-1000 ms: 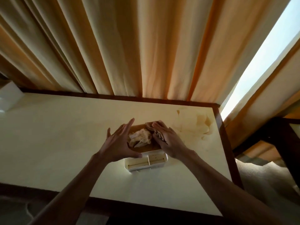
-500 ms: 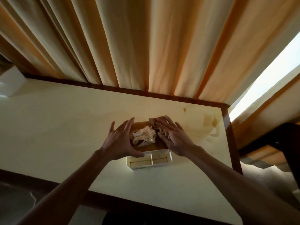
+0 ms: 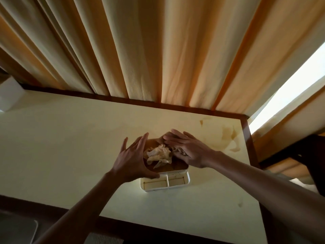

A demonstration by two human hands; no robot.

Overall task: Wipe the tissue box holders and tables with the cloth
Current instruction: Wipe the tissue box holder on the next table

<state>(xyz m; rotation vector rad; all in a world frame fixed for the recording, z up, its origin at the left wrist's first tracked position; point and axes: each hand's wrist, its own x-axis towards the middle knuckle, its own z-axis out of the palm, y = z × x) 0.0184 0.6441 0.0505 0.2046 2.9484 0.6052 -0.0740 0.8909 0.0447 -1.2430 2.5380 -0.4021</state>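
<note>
A tissue box holder (image 3: 177, 181) stands right of the middle of the cream table (image 3: 70, 147). It has a white two-compartment tray in front and a brown lid (image 3: 178, 167), with a crumpled tissue (image 3: 158, 154) sticking out. My left hand (image 3: 131, 159) clasps the holder's left side, thumb on the white front rim and fingers spread along the far side. My right hand (image 3: 188, 150) lies flat on the lid's right part and presses a brownish cloth (image 3: 178, 150) against it. Most of the cloth is hidden under the palm.
Brownish stains (image 3: 226, 138) mark the table's far right corner, inside its dark wood rim (image 3: 246, 138). A white box (image 3: 9, 95) sits at the far left. Orange curtains (image 3: 158, 50) hang just behind the table. Dark furniture (image 3: 313, 155) stands to the right.
My right hand has slid the cloth a little across the lid, toward its far edge. My left hand keeps its hold on the holder's left side.
</note>
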